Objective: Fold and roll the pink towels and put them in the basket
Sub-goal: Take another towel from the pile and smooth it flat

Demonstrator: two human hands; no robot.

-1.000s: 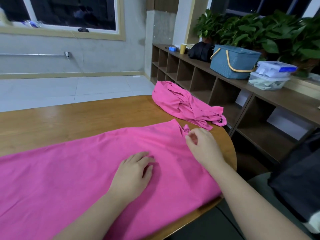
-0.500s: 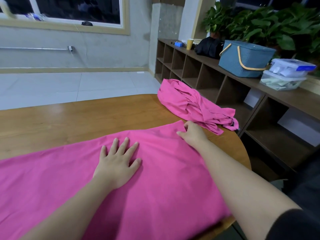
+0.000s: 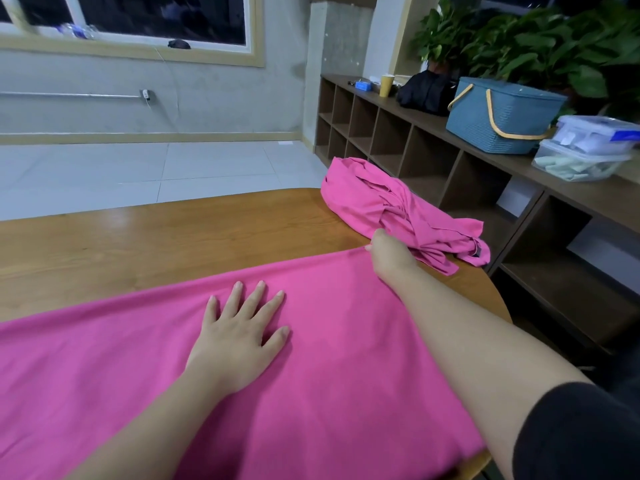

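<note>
Here, a pink towel (image 3: 311, 368) is seen spread flat across the near part of a wooden bench (image 3: 138, 237), its long far edge running from the left toward the bench's rounded right end. The left hand (image 3: 239, 337) is laid palm-down on the middle of the cloth, fingers (image 3: 258, 292) splayed open and pressed flat, nothing gripped. The right hand (image 3: 389, 254) is reached out to the towel's far right corner, where the fingers are curled over the edge; whether the corner is actually pinched cannot be told, as the fingertips are hidden behind the hand. A second pink towel (image 3: 398, 209) is left crumpled just beyond that hand, at the far right of the bench. The blue basket (image 3: 502, 119), with yellow handles, is set well apart on a shelf unit (image 3: 433, 157) to the right, beside stacked clear containers (image 3: 585, 150).

The step in hand is judged to be the squaring and smoothing of the towel before the first fold. It would be done well if the cloth were kept anchored by the flat palm while the corner is drawn taut and brought over to meet the opposite edge, wrinkles being swept outward so the later roll stays even.
</note>
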